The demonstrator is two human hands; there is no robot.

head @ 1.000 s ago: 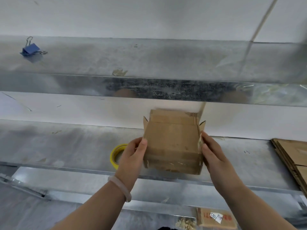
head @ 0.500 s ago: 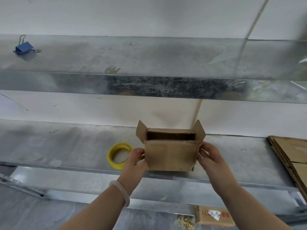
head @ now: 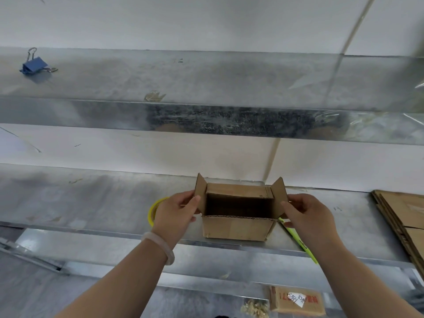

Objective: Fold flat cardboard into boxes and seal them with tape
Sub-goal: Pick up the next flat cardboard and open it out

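Head view shows you facing the lower metal shelf [head: 91, 203], with a stack of flat cardboard [head: 403, 216] lying at its right end. Near the shelf's front edge stands the cardboard box [head: 238, 229], its top open and its two side flaps upright. Your left hand [head: 176, 212] pinches the left flap and your right hand [head: 307, 214] pinches the right one. A yellow tape roll [head: 152, 210] lies just behind your left hand, and a blue binder clip [head: 34, 65] sits on the upper shelf [head: 229, 79].
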